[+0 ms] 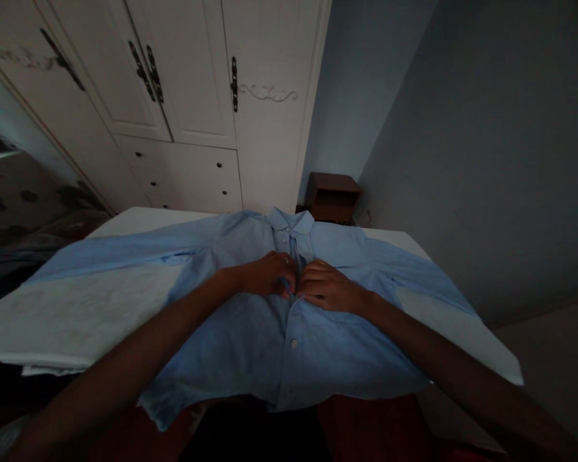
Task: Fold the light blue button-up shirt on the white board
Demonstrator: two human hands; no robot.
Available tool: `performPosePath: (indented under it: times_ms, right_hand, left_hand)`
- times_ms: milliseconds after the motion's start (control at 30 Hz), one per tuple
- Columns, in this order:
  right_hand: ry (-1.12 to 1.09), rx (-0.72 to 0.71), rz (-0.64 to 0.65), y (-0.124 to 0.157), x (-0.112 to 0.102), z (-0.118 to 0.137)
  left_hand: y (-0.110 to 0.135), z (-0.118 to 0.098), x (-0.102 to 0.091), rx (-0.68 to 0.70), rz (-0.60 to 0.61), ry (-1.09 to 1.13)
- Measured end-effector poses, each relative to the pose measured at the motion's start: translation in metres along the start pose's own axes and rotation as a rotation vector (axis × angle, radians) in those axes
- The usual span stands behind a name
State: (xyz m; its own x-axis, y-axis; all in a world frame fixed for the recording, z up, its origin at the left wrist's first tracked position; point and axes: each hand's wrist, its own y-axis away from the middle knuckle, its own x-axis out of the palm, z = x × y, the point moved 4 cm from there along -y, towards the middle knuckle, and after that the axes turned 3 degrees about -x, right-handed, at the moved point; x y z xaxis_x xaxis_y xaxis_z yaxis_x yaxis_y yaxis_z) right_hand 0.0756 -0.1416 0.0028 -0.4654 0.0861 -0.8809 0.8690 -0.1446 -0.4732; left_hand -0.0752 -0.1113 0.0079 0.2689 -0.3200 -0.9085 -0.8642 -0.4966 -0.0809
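Note:
A light blue button-up shirt (pixel 250 346) lies spread front side up, its collar at the far side and its sleeves stretched out left and right. My left hand (pixel 270 273) pinches the front placket near mid-chest, a bit of fabric showing between thumb and fingers. Close beside it, my right hand (pixel 331 287) has its fingers closed on the placket's other edge. Above the hands the front gapes a little below the collar (pixel 291 221). Lower down, a pale button (pixel 294 343) shows on the placket. Whether a button is between my fingers is hidden.
Under the shirt is a white-topped table (pixel 101 314); the shirt's hem hangs over its near edge. Behind it stands a white wardrobe (pixel 274 141) with dark handles. A small brown cabinet (pixel 334 192) is in the far corner, and a grey wall (pixel 486 160) rises at right.

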Motion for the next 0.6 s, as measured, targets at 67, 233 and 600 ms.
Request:
performPosePath:
  times_ms: [67,233,600]
  right_hand:
    - [0.046,-0.028,-0.033,0.004,0.0,0.002]
    - [0.073,-0.025,-0.036,0.006,-0.002,0.006]
    - [0.109,-0.045,-0.056,0.008,-0.005,0.009]
  left_hand:
    - [0.001,0.002,0.003,0.007,-0.024,0.031]
    - [0.008,-0.002,0.005,0.007,-0.043,0.035]
    - [0.016,-0.016,0.006,-0.14,0.008,-0.091]
